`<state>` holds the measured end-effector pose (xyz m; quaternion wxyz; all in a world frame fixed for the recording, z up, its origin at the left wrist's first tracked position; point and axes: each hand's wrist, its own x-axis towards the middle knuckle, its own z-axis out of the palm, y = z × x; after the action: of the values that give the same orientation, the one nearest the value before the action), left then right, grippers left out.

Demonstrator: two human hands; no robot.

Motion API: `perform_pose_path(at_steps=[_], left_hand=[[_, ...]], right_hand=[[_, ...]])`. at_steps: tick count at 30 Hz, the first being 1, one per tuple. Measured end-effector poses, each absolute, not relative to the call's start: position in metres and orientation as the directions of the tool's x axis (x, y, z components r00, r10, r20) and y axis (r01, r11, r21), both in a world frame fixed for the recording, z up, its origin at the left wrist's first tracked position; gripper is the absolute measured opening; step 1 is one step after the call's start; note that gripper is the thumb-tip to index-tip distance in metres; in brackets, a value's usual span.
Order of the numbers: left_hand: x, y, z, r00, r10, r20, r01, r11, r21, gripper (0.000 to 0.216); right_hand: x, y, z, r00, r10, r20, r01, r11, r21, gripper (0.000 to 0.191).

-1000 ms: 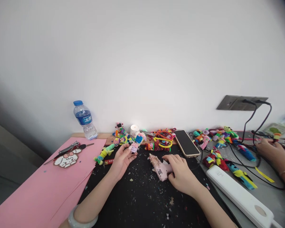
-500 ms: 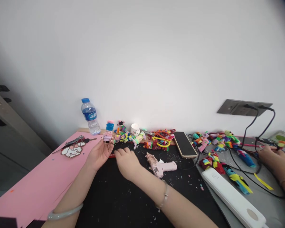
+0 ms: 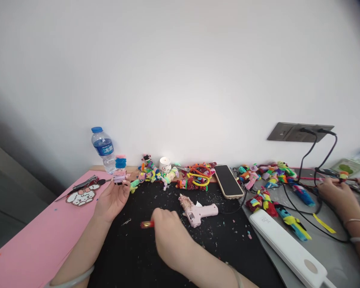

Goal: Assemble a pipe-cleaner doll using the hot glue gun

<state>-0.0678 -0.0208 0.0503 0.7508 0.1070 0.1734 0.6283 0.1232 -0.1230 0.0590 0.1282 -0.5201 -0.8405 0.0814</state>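
My left hand (image 3: 112,201), palm turned up, has its fingers closed around a small fuzzy pipe-cleaner figure (image 3: 120,170) banded in pink and blue. The figure stands upright in front of the water bottle (image 3: 103,148). Over the black mat (image 3: 138,256), my right hand (image 3: 171,240) is closed on a short red object (image 3: 147,225) with a yellowish shiny patch. Only one end of it sticks out to the left, so its kind cannot be made out. A pale pink glue gun (image 3: 198,210) lies just beyond my right hand.
Pink sheets (image 3: 33,228) cover the left side. Along the wall are pipe-cleaner figures (image 3: 150,172), a paper cup (image 3: 165,164), scissors (image 3: 201,179) and a phone (image 3: 229,182). A white power bank-like bar (image 3: 288,248) lies right, near another person's hand (image 3: 337,196) and cables.
My right hand has moved back toward me and right, lifting the red object off the mat. My left hand keeps the figure. The view has turned slightly right.
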Motion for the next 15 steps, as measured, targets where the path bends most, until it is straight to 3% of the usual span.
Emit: perform_pose_path(at_steps=[3, 8, 11, 15], left_hand=[[-0.065, -0.021, 0.048, 0.166, 0.973, -0.159, -0.899, 0.216, 0.380, 0.039], [-0.060, -0.021, 0.045, 0.199, 0.964, -0.177, -0.890, 0.254, 0.378, 0.038], [-0.057, -0.022, 0.045, 0.213, 0.958, -0.192, -0.882, 0.273, 0.384, 0.038], [-0.054, -0.025, 0.045, 0.220, 0.951, -0.216, -0.880, 0.289, 0.377, 0.038]], right_hand=[[0.182, -0.126, 0.069, -0.297, 0.946, 0.130, 0.873, 0.324, -0.364, 0.019], [0.258, -0.116, 0.067, -0.216, 0.976, 0.013, 0.936, 0.211, -0.281, 0.036], [0.270, -0.111, 0.065, -0.242, 0.967, -0.077, 0.939, 0.213, -0.271, 0.030], [0.270, -0.105, 0.063, -0.237, 0.968, -0.080, 0.955, 0.217, -0.204, 0.019]])
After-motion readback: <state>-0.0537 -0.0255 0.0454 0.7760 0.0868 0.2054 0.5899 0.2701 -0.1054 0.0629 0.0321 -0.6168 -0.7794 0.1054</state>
